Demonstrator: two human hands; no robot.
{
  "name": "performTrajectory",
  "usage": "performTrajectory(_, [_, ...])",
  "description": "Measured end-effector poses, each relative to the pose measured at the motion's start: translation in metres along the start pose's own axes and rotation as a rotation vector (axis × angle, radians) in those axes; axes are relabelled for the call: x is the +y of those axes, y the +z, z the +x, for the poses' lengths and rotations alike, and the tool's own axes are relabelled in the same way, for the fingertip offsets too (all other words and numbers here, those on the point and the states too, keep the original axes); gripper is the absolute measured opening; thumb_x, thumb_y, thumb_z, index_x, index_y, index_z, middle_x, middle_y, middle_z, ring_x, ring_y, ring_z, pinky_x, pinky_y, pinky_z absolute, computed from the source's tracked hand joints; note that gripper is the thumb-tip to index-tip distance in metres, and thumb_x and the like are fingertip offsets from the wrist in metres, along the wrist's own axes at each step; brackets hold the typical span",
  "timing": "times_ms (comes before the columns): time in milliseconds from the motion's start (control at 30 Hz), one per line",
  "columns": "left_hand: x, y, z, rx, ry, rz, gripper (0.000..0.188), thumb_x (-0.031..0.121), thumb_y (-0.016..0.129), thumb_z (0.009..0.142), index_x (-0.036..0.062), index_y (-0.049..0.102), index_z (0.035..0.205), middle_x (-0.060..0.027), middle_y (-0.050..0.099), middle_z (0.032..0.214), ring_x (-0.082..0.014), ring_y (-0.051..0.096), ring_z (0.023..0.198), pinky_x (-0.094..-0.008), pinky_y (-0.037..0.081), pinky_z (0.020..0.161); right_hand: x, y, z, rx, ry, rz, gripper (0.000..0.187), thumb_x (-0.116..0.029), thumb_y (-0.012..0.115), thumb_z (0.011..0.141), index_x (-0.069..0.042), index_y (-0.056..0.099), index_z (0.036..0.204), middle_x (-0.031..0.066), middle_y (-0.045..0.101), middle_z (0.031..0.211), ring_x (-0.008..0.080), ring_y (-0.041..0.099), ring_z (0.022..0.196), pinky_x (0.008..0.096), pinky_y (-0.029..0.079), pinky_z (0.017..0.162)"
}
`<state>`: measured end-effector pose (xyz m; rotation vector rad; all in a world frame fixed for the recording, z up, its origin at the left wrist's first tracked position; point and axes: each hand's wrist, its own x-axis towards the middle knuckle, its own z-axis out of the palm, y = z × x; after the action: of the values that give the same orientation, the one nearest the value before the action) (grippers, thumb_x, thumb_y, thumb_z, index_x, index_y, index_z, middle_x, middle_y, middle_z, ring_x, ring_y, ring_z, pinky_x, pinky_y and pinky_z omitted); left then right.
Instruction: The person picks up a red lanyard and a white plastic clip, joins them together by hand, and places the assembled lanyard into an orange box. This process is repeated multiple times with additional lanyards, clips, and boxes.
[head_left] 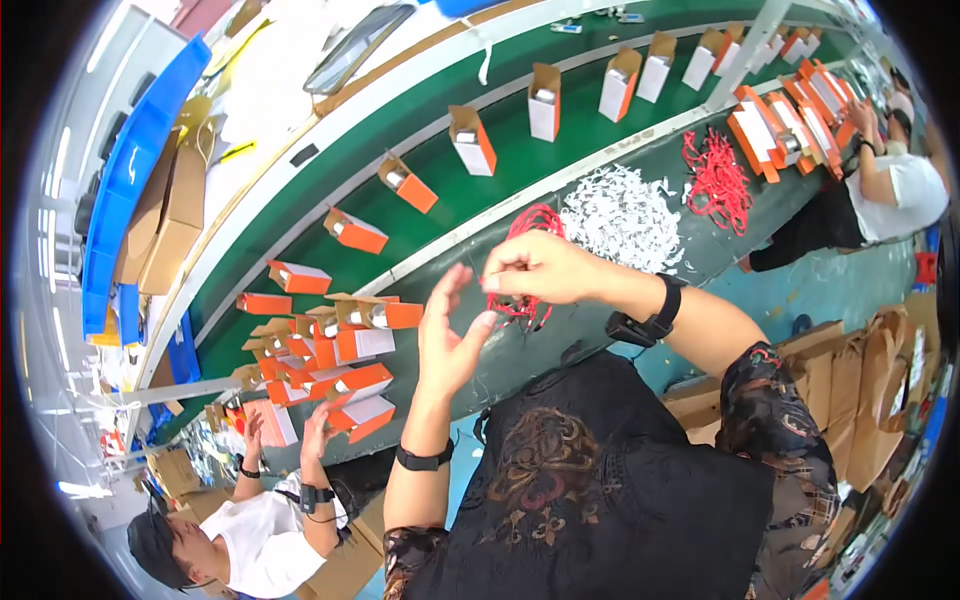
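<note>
My left hand [447, 338] is raised over the near edge of the bench with its fingers stretched up and the thumb apart; nothing shows in it. Close beside it, my right hand [545, 268] has thumb and fingers drawn together in a pinch. Whatever it may hold is too small to make out. Behind and below the right hand lies a bundle of red cords [540, 218], partly hidden by it. A heap of small white pieces [622, 220] sits just to the right, and a second pile of red cords [716, 180] lies farther right.
Open orange-and-white boxes [472, 142] stand in a row along the green belt [440, 240]. Several more boxes [335, 340] crowd the left end. One co-worker [265, 540] is at lower left, another [900, 195] at far right by orange boxes [790, 125]. Brown cartons [815, 380] stand behind.
</note>
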<state>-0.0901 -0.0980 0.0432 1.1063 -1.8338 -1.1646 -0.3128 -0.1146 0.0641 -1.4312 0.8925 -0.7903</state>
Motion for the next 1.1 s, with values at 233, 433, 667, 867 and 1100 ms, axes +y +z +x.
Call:
performTrajectory(233, [0.03,0.013,0.031,-0.162,0.168,-0.359,0.088,0.013,0.082,0.074,-0.0009,0.033,0.146,-0.016,0.047,0.14,-0.0243,0.048,0.129,-0.0359,0.039,0.107,-0.088,-0.002,0.0,-0.044,-0.013,-0.293,0.022,-0.021,0.067,0.086,0.0,0.073,0.085,0.0092,0.069,0.075,0.0168,0.064,0.068,0.0325,0.05,0.063])
performTrajectory(433, [0.019,0.023,0.023,-0.305,0.004,-0.411,0.03,0.027,0.041,0.106,0.0034,0.059,0.104,0.0029,0.042,0.064,-0.0061,0.036,0.055,-0.0231,0.031,0.051,-0.135,-0.001,-0.015,-0.083,0.023,-1.158,0.027,-0.025,0.07,0.078,0.002,0.069,0.076,0.0219,0.067,0.073,0.0378,0.068,0.076,0.0454,0.055,0.067])
performTrajectory(667, [-0.022,0.029,0.02,-0.435,0.041,0.066,0.037,0.027,0.053,0.1,-0.0001,0.058,0.124,0.0009,0.063,0.082,-0.0137,0.059,0.079,-0.0302,0.046,0.069,-0.164,-0.015,-0.035,-0.121,-0.025,-0.933,0.022,-0.02,0.062,0.084,0.001,0.068,0.085,0.0202,0.066,0.074,0.0376,0.067,0.076,0.045,0.053,0.07])
performTrajectory(867, [-0.012,0.096,0.02,-0.595,-0.107,-0.507,0.016,0.016,0.06,0.095,0.0013,0.062,0.101,-0.0008,0.057,0.095,-0.0129,0.052,0.094,-0.0309,0.045,0.084,-0.136,-0.002,-0.024,0.16,-0.243,-0.489,0.022,-0.019,0.059,0.091,0.001,0.067,0.095,0.0162,0.067,0.079,0.0305,0.067,0.077,0.0408,0.052,0.069])
performTrajectory(1100, [-0.032,0.07,-0.004,-0.452,-0.015,-0.397,0.031,0.024,0.047,0.103,0.0021,0.059,0.085,-0.0082,0.056,0.095,-0.0191,0.055,0.092,-0.0337,0.045,0.081,-0.007,-0.068,-0.067,0.408,-0.004,0.053,0.02,-0.018,0.058,0.098,0.0,0.064,0.106,0.0009,0.066,0.09,0.0064,0.06,0.082,0.0238,0.048,0.07])
